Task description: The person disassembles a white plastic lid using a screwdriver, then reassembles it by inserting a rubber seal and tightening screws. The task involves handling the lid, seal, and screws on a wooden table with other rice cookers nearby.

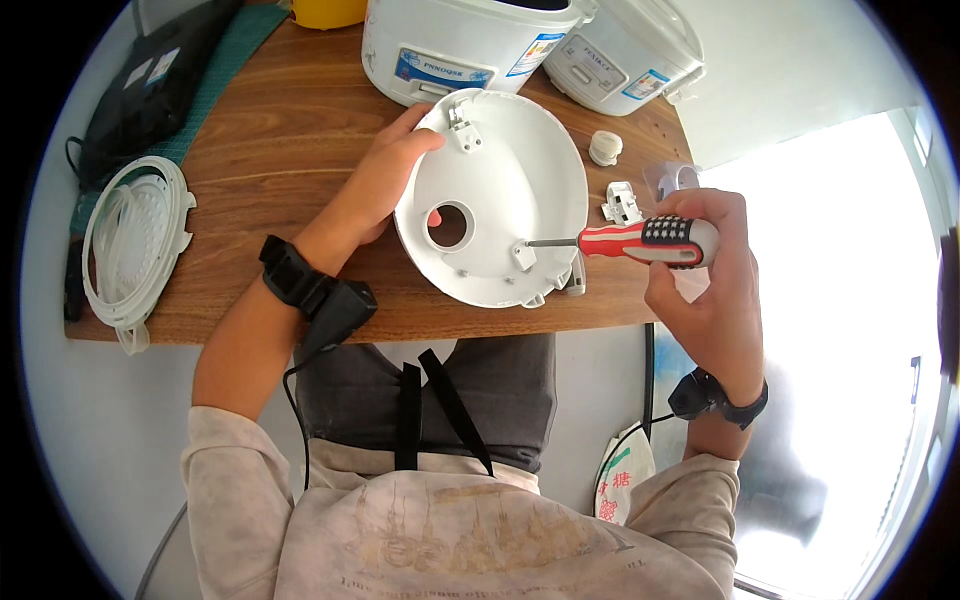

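The person wears a pale beige long-sleeved sweatshirt [450,540] with a faded tan print across the chest, its sleeves pushed up just past the elbows, over dark grey trousers [440,390]. Just behind the left hand [385,180] a black wrist strap [290,272] carries a boxy black device [335,312] with a thin black cable. Just behind the right hand [705,290] sits a similar black wristband [718,395].

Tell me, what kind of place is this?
Probably a small repair bench: a brown wooden table holds two white rice cookers, and the right hand drives a red-handled screwdriver into a round white plastic lid.
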The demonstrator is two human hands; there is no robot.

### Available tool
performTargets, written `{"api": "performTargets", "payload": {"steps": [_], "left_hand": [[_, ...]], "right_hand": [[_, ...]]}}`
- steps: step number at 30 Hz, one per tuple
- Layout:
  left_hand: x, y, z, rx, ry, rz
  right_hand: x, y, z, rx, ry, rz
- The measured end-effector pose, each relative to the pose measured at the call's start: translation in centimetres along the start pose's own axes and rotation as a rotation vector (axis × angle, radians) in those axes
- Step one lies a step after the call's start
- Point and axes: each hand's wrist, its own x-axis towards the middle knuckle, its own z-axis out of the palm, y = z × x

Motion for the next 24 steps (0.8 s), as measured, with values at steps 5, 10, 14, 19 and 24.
{"api": "performTargets", "payload": {"steps": [5, 10, 14, 19, 24], "left_hand": [[-0.3, 0.2, 0.0, 0.003, 0.02, -0.01], [0.0, 0.0, -0.1, -0.011, -0.006, 0.01], [-0.2, 0.2, 0.2, 0.002, 0.027, -0.013], [-0.2, 0.2, -0.1, 0.005, 0.008, -0.016], [-0.3, 0.3, 0.3, 0.005, 0.026, -0.008]], "right_hand": [[1.2, -2.6, -0.5, -0.202, -0.182, 0.394], [0.1, -0.8, 0.1, 0.029, -0.037, 0.136], [0.1, -1.8, 0.2, 0.0, -0.01, 0.002], [0.9, -3.9, -1.3, -0.136, -0.241, 0.662], [-2.0, -1.7, -0.8, 0.073, -0.08, 0.069]]}}
